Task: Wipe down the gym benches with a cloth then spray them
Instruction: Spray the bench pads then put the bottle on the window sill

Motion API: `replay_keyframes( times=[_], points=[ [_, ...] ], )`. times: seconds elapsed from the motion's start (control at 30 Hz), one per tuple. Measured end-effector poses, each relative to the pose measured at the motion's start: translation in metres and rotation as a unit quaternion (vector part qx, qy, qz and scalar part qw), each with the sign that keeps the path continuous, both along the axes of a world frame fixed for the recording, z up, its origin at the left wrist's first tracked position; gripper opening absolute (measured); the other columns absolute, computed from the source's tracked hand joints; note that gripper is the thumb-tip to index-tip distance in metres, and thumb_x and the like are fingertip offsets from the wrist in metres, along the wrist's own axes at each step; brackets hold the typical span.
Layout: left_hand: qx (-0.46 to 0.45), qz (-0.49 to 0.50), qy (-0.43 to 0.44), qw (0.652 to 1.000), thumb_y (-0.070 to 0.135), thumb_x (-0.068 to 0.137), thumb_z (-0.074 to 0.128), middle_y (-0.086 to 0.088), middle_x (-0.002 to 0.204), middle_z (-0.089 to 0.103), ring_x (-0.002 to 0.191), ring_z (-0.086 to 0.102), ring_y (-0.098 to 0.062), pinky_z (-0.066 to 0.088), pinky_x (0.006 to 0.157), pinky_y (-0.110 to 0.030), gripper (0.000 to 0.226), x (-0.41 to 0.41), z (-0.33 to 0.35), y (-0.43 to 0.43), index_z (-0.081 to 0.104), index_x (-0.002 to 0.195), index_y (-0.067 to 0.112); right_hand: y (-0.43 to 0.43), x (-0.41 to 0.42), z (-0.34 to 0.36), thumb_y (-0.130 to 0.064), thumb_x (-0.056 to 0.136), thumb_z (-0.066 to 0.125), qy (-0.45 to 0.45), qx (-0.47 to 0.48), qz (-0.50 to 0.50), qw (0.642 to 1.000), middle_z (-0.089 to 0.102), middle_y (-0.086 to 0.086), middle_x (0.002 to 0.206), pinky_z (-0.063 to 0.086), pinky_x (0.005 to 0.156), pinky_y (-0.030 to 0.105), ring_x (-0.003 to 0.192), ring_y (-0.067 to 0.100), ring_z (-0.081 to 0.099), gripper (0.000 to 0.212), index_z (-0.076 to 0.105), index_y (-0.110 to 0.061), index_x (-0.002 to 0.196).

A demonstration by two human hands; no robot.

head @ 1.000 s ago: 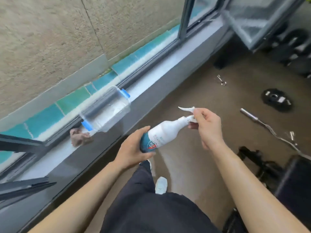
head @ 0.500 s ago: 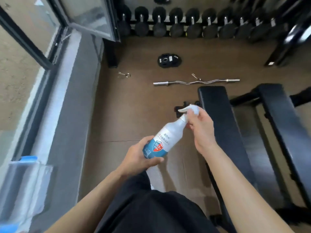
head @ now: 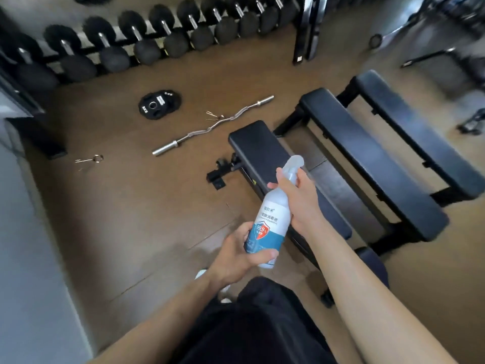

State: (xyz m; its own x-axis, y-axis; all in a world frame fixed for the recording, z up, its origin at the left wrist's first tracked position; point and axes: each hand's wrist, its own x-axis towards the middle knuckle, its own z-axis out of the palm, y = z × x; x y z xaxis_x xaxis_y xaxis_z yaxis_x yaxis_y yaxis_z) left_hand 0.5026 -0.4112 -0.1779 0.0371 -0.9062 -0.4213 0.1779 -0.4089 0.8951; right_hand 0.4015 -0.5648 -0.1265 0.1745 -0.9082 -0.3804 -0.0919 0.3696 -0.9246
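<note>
Both hands hold a white spray bottle point(head: 271, 219) with a blue and red label. My left hand point(head: 241, 254) grips its lower body. My right hand point(head: 299, 195) is wrapped round the neck just under the spray head, which points away from me. Directly beyond the bottle lies the nearest black padded bench point(head: 258, 151). Two more black benches, the middle one point(head: 367, 158) and the far one point(head: 417, 130), lie side by side to its right. No cloth is in sight.
On the brown floor lie a curl bar point(head: 212, 126), a black weight plate point(head: 159, 104) and bar clips point(head: 90, 160). A rack of black dumbbells point(head: 147, 40) runs along the back. A grey sill point(head: 29, 258) lines the left side. My dark shorts fill the bottom centre.
My view has swung right from the window sill and its clear box to the benches. Both hands kept hold of the bottle, which now stands more upright over the nearest bench.
</note>
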Motion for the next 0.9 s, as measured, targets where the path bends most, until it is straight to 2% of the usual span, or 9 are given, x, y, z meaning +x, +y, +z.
replay_keyframes(
  times=[0.1, 0.17, 0.27, 0.37, 0.5, 0.67, 0.8, 0.9],
  points=[
    [0.008, -0.018, -0.011, 1.0, 0.024, 0.077, 0.09, 0.001, 0.108, 0.075, 0.099, 0.075, -0.015, 0.06, 0.078, -0.025, 0.052, 0.01, 0.001, -0.022, 0.06, 0.12, 0.023, -0.018, 0.004, -0.001, -0.025, 0.094, 0.07, 0.015, 0.013, -0.051, 0.999, 0.067, -0.001, 0.079, 0.061, 0.079, 0.043, 0.076, 0.016, 0.07, 0.016, 0.062, -0.012, 0.097],
    [0.016, -0.045, -0.01, 0.999, 0.018, 0.081, 0.088, -0.003, 0.11, 0.074, 0.097, 0.074, -0.014, 0.058, 0.075, -0.022, 0.05, 0.01, -0.001, -0.05, 0.06, 0.122, 0.019, -0.043, -0.002, -0.007, -0.025, 0.094, 0.07, 0.018, 0.023, -0.085, 0.996, 0.067, 0.002, 0.082, 0.06, 0.075, 0.039, 0.072, 0.014, 0.068, 0.016, 0.063, -0.01, 0.096],
    [0.019, -0.034, 0.012, 0.999, 0.011, 0.081, 0.087, -0.013, 0.111, 0.073, 0.096, 0.074, -0.02, 0.06, 0.076, -0.025, 0.049, 0.009, -0.003, -0.064, 0.061, 0.122, 0.011, -0.058, -0.005, -0.013, -0.025, 0.094, 0.069, 0.021, 0.037, -0.084, 0.996, 0.068, 0.006, 0.088, 0.059, 0.075, 0.037, 0.075, 0.016, 0.069, 0.015, 0.064, -0.011, 0.095],
    [0.03, -0.033, 0.001, 0.999, 0.025, 0.076, 0.092, -0.005, 0.111, 0.075, 0.1, 0.075, -0.021, 0.063, 0.082, -0.033, 0.056, 0.002, -0.013, -0.098, 0.062, 0.123, 0.015, -0.093, -0.014, -0.028, -0.022, 0.093, 0.071, 0.002, 0.062, -0.084, 0.995, 0.065, 0.006, 0.085, 0.059, 0.079, 0.041, 0.078, 0.02, 0.069, 0.014, 0.061, -0.012, 0.091],
    [0.057, -0.018, -0.029, 0.998, 0.046, 0.065, 0.091, 0.001, 0.105, 0.077, 0.095, 0.075, -0.016, 0.06, 0.074, -0.029, 0.068, -0.015, -0.022, -0.141, 0.066, 0.12, 0.016, -0.146, -0.025, -0.052, -0.028, 0.091, 0.073, 0.019, 0.109, -0.051, 0.993, 0.066, 0.008, 0.091, 0.06, 0.083, 0.044, 0.084, 0.023, 0.072, 0.021, 0.064, -0.011, 0.099],
    [0.079, -0.009, -0.073, 0.994, 0.052, 0.067, 0.09, 0.0, 0.11, 0.075, 0.099, 0.074, -0.017, 0.064, 0.08, -0.033, 0.074, -0.028, -0.033, -0.204, 0.063, 0.126, 0.015, -0.211, -0.032, -0.08, -0.036, 0.083, 0.075, -0.022, 0.149, -0.034, 0.988, 0.071, 0.003, 0.091, 0.059, 0.082, 0.046, 0.078, 0.021, 0.073, 0.021, 0.065, -0.019, 0.09],
    [0.105, -0.001, -0.112, 0.988, 0.063, 0.065, 0.083, 0.005, 0.113, 0.074, 0.1, 0.074, -0.014, 0.064, 0.084, -0.038, 0.081, -0.036, -0.037, -0.248, 0.061, 0.129, 0.02, -0.261, -0.033, -0.101, -0.022, 0.089, 0.074, -0.04, 0.18, -0.028, 0.982, 0.068, 0.008, 0.093, 0.06, 0.078, 0.044, 0.075, 0.023, 0.074, 0.014, 0.062, -0.014, 0.091],
    [0.118, 0.021, -0.12, 0.986, 0.058, 0.066, 0.085, 0.005, 0.108, 0.075, 0.095, 0.075, -0.014, 0.065, 0.08, -0.038, 0.068, -0.046, -0.04, -0.276, 0.063, 0.121, 0.025, -0.292, -0.034, -0.115, -0.018, 0.088, 0.076, -0.039, 0.201, -0.014, 0.979, 0.068, 0.014, 0.096, 0.061, 0.077, 0.047, 0.073, 0.026, 0.075, 0.017, 0.062, -0.012, 0.095]
  ],
)
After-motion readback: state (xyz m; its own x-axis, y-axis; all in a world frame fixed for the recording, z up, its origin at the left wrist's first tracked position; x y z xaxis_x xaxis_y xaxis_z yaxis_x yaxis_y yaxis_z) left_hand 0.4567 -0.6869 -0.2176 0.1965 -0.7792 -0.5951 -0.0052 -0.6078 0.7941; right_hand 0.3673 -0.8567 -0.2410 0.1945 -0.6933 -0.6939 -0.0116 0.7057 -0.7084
